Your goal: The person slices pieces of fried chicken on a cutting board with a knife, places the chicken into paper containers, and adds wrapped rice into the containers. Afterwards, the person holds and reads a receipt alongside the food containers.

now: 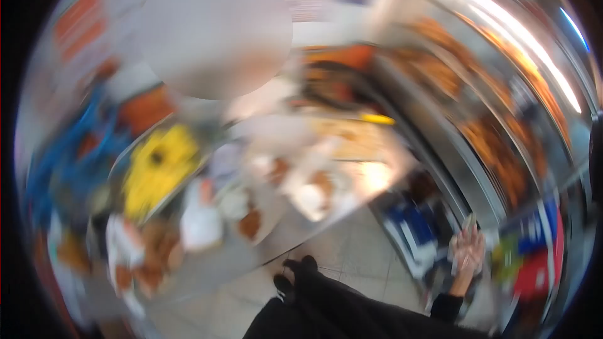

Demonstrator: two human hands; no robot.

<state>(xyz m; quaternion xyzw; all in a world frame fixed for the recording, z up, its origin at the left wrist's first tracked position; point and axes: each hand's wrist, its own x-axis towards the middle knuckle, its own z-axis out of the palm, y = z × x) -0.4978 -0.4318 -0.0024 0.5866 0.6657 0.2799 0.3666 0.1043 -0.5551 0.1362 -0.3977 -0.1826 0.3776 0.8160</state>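
Yellow tray [160, 166] blurs left; one right hand [468, 252] (gloved) spread, left unseen.

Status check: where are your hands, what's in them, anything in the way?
Right hand raised, gloved, grip unclear through blur. Left hand out of view. Food counter left, apart from hand.

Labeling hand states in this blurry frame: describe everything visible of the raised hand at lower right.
The hand shows at lower right, raised with fingers pointing up and loosely spread. It seems covered by a thin clear glove, glossy and wrinkled, though motion blur leaves that uncertain. A dark sleeve ends at the wrist. Something small and pale sticks up near its fingertips; whether it is held in a grip cannot be told. Behind it lie blurred blue and white shapes. Nothing else visibly touches it, and it hangs above the pale floor.
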